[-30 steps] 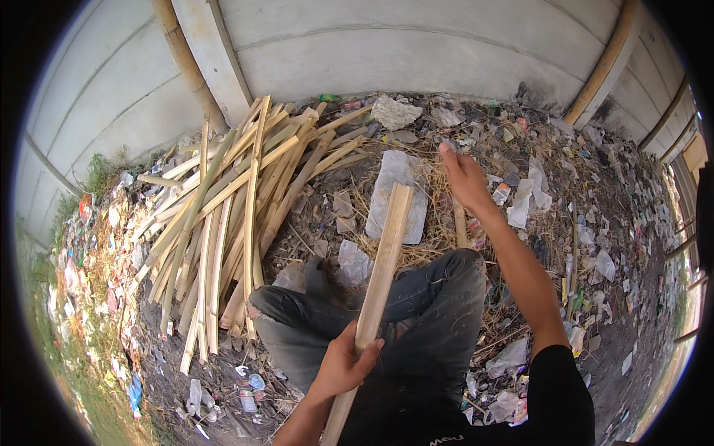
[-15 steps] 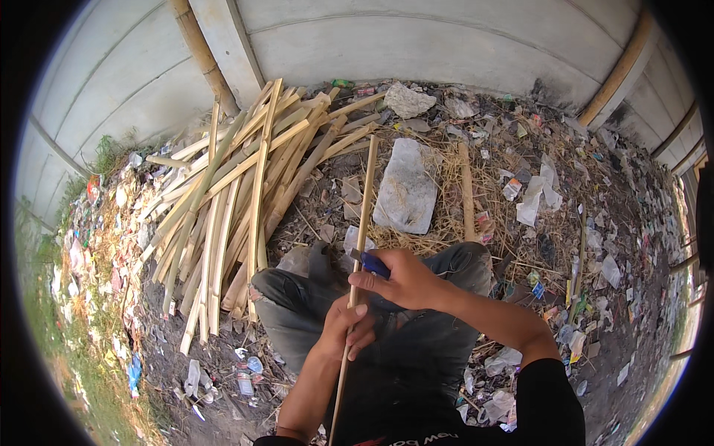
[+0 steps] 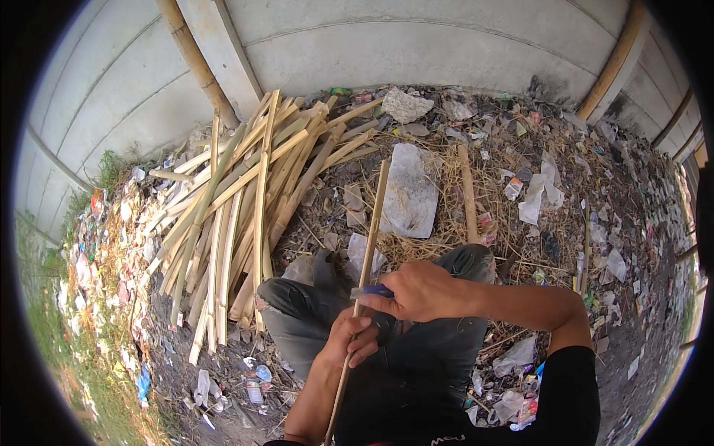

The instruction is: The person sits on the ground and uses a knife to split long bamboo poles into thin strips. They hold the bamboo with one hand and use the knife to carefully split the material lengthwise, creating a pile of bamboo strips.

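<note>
A long, narrow bamboo strip slants up from my lap, its far end over the ground by a pale stone block. My left hand is wrapped around its lower part. Just above, my right hand grips a blue-handled knife. The knife's short blade meets the strip a little beyond my left fingers. Most of the handle is hidden inside my right fist.
A heap of split bamboo strips lies to the left. Ahead are the pale stone block, a rough rock and a bamboo stick. Litter and dry straw cover the ground. A concrete wall with bamboo posts stands behind.
My right hand and the knife have come down the strip toward my left hand. The strip's far end has dropped lower and slightly right. My view has shifted a little.
</note>
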{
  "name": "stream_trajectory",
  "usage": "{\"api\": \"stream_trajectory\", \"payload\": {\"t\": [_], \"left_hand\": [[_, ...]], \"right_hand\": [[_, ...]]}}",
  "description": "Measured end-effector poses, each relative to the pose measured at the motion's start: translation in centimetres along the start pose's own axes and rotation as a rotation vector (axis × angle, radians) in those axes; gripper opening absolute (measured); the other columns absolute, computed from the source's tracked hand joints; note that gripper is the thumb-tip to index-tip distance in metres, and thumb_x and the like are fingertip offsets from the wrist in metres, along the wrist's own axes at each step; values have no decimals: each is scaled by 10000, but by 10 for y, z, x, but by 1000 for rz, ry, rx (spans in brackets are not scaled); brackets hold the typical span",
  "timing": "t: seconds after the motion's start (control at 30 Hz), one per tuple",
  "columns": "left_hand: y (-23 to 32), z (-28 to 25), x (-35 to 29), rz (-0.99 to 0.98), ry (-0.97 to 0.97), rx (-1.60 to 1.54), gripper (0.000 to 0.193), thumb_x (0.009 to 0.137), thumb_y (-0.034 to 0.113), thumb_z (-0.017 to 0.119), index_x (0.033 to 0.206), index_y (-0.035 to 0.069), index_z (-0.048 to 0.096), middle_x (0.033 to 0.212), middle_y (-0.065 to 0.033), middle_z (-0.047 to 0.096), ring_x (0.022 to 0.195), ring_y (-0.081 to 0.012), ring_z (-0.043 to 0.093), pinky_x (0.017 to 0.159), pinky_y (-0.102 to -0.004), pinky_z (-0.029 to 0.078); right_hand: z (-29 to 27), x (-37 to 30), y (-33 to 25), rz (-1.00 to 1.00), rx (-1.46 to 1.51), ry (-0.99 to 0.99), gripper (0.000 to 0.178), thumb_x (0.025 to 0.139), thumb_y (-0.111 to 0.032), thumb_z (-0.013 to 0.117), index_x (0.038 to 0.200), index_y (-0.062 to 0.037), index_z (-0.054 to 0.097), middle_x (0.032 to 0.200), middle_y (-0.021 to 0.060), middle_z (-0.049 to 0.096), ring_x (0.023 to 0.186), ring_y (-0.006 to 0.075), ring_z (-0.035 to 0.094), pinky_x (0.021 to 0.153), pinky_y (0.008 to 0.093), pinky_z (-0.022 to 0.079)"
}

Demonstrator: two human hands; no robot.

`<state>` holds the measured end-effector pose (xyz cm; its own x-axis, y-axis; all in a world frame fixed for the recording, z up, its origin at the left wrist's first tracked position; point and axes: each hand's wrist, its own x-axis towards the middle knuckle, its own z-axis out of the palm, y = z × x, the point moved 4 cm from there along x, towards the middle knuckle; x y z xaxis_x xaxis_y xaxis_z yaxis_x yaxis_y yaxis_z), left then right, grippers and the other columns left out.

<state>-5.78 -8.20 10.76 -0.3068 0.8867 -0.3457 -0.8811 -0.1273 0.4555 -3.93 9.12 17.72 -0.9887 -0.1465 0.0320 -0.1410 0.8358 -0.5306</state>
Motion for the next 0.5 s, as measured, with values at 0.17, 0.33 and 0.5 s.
{"api": "stream_trajectory", "payload": {"t": [0.17,0.33,0.5], "left_hand": [[-4,-1,-9,-34,-58,-44,229,933,168,599,862,142,383,432,40,322,259,-115,315,256,-239,280],[-1,-4,-5,-24,-29,-22,256,932,162,609,828,142,375,435,42,314,265,-101,294,259,-227,270],[-13,2,-20,-67,-96,88,228,957,123,578,823,119,393,494,46,311,317,-77,272,287,-221,272]], "right_hand": [[-34,21,37,220,54,60,809,987,-685,441,654,21,655,570,254,578,612,482,629,580,541,496],[-19,13,23,124,20,37,811,996,-672,441,683,42,665,612,267,603,665,483,646,618,542,506],[-107,38,141,504,124,357,765,991,-659,486,696,30,638,509,131,498,485,292,542,513,441,429]]}}
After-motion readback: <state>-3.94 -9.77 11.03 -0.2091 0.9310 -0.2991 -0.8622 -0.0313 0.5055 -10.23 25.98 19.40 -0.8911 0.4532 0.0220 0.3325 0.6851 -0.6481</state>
